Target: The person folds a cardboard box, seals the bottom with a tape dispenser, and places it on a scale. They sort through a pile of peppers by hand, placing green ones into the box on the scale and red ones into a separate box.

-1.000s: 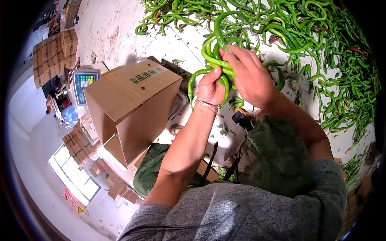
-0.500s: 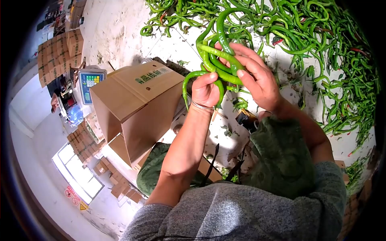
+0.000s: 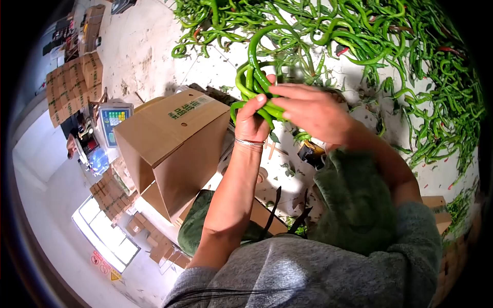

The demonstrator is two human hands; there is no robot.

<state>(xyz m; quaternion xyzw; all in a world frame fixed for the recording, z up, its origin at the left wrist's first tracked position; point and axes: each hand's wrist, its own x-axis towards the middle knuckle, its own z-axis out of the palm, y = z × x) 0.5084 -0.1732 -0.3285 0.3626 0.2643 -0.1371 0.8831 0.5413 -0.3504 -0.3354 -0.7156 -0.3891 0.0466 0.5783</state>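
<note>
A bunch of long green chili peppers (image 3: 251, 77) is gripped in my left hand (image 3: 250, 122), its thumb pressed across them and a bracelet at the wrist. The peppers curl upward out of the grip, and some ends stick out beside the thumb. My right hand (image 3: 319, 114) lies against the right side of the bunch, fingers stretched out and slightly blurred. Its thumb is hidden. Beyond both hands, a big heap of loose green peppers (image 3: 436, 97) spreads over the pale floor, with a few red ones among them.
An open cardboard box (image 3: 192, 146) lies on its side to my left. Behind it stands a digital scale (image 3: 114, 122). A small black and yellow object (image 3: 310, 154) lies below my right hand. More cartons (image 3: 72, 87) are stacked at far left, near a bright window (image 3: 107, 233).
Both hands have shifted slightly left and lower with the peppers. The right hand's fingers, earlier curved around the bunch, now reach straight across to its side. The view has tilted a little.
</note>
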